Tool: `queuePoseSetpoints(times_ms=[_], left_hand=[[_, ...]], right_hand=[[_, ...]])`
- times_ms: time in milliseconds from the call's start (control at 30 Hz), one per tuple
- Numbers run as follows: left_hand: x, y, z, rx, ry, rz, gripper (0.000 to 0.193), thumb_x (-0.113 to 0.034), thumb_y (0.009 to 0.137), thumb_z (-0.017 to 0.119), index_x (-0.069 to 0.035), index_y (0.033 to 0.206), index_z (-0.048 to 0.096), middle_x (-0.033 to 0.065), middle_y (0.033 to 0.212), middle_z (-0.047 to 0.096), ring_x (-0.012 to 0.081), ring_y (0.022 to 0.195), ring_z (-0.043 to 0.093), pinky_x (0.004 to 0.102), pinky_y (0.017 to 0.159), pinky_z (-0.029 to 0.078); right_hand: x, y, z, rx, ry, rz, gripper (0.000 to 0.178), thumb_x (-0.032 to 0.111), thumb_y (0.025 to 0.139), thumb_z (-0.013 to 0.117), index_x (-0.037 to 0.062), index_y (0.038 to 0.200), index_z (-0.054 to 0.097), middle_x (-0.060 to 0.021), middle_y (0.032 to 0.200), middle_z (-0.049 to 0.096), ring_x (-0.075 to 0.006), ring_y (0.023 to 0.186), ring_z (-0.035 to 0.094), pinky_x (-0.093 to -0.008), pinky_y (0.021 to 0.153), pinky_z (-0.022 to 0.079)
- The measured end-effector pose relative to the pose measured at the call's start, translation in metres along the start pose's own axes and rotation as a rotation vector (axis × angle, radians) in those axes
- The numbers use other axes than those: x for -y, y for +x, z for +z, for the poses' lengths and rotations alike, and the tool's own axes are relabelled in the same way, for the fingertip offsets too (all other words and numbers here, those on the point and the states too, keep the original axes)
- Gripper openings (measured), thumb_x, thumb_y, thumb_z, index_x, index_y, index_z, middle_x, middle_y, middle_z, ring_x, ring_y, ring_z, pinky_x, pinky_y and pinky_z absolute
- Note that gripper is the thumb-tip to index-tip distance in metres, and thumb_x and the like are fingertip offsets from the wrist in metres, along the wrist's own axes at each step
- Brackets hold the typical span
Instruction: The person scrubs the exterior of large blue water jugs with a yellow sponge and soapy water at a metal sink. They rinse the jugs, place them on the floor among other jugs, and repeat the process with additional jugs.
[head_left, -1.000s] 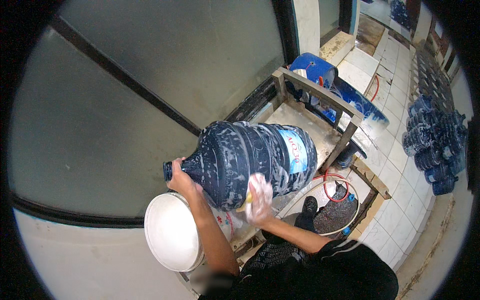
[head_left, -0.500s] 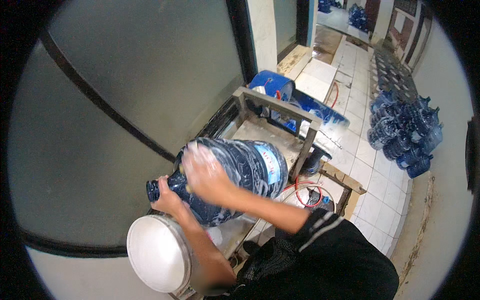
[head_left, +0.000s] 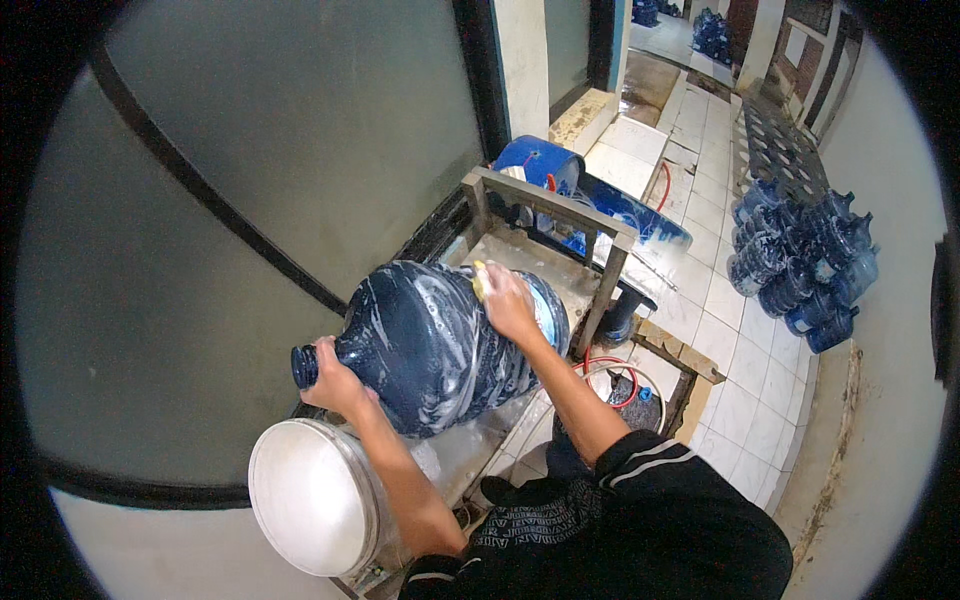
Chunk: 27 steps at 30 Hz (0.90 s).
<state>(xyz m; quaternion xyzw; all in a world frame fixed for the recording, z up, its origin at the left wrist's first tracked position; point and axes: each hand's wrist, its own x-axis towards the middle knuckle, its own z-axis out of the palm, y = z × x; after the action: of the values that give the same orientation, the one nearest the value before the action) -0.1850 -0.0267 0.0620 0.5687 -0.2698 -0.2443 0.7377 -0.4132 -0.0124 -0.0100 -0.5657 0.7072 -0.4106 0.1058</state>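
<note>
A large blue water jug (head_left: 420, 340), streaked with white suds, lies on its side across a metal stand, its neck pointing left. My left hand (head_left: 334, 380) is wrapped round the neck, just behind the mouth. Against the jug's upper side, near its blue and white label (head_left: 549, 318), my right hand (head_left: 505, 298) presses a yellow sponge (head_left: 480, 281). Only the sponge's edge shows past my fingers; foam clings to that hand.
A white bucket (head_left: 308, 497) stands below the jug's neck. The metal frame (head_left: 560, 208) rises at the base end, with a blue barrel (head_left: 540, 163) beyond it. A red hose (head_left: 625, 385) lies on the floor at right. Several blue jugs (head_left: 800, 260) are stacked by the right wall.
My right hand has moved with the sponge from the jug's shoulder rightward to near the label. My left hand remains on the neck.
</note>
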Motion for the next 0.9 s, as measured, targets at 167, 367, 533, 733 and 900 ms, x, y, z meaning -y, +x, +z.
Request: queuePoseSetpoints(times_ms=[167, 367, 533, 733, 900], left_hand=[[-0.004, 0.013, -0.004, -0.074, 0.015, -0.138, 0.008, -0.002, 0.073, 0.064, 0.005, 0.072, 0.066, 0.0092, 0.081, 0.067, 0.0175, 0.069, 0.061, 0.0306, 0.068, 0.049], [0.005, 0.028, -0.027, 0.019, -0.109, -0.179, 0.015, -0.009, 0.073, 0.065, 0.005, 0.075, 0.067, 0.0105, 0.081, 0.066, 0.0202, 0.072, 0.062, 0.0321, 0.070, 0.050], [0.016, 0.035, -0.034, -0.031, -0.166, -0.182, 0.015, -0.011, 0.077, 0.062, 0.003, 0.083, 0.064, 0.0127, 0.083, 0.066, 0.0238, 0.072, 0.064, 0.0349, 0.069, 0.053], [0.017, 0.049, -0.045, -0.071, -0.080, -0.229, 0.020, -0.016, 0.077, 0.059, 0.002, 0.084, 0.063, 0.0125, 0.085, 0.065, 0.0248, 0.075, 0.064, 0.0353, 0.072, 0.052], [0.034, 0.073, -0.076, 0.055, -0.078, -0.239, 0.020, -0.017, 0.076, 0.058, -0.001, 0.087, 0.061, 0.0103, 0.086, 0.063, 0.0241, 0.081, 0.062, 0.0349, 0.076, 0.051]], right_hand=[[-0.028, -0.139, 0.050, -0.343, 0.103, 0.078, 0.047, 0.017, 0.090, 0.048, -0.0023, 0.132, 0.043, -0.0264, 0.135, 0.043, -0.0395, 0.129, 0.039, -0.0461, 0.109, 0.028], [-0.072, -0.103, 0.070, -0.400, 0.077, -0.064, 0.045, 0.018, 0.094, 0.045, -0.0032, 0.133, 0.044, -0.0233, 0.140, 0.041, -0.0395, 0.131, 0.036, -0.0487, 0.111, 0.023], [-0.085, -0.006, 0.039, -0.015, -0.160, 0.263, 0.047, 0.028, 0.092, 0.052, 0.0007, 0.129, 0.049, -0.0192, 0.138, 0.045, -0.0374, 0.127, 0.041, -0.0489, 0.108, 0.028], [-0.114, -0.144, 0.102, -0.617, 0.839, 0.390, 0.040, 0.023, 0.097, 0.047, 0.0021, 0.131, 0.047, -0.0074, 0.123, 0.052, -0.0187, 0.103, 0.053, -0.0322, 0.094, 0.041], [-0.180, -0.121, 0.108, -0.208, 0.950, 0.757, 0.036, 0.025, 0.100, 0.038, 0.0024, 0.124, 0.054, -0.0053, 0.112, 0.055, -0.0165, 0.093, 0.054, -0.0291, 0.088, 0.042]])
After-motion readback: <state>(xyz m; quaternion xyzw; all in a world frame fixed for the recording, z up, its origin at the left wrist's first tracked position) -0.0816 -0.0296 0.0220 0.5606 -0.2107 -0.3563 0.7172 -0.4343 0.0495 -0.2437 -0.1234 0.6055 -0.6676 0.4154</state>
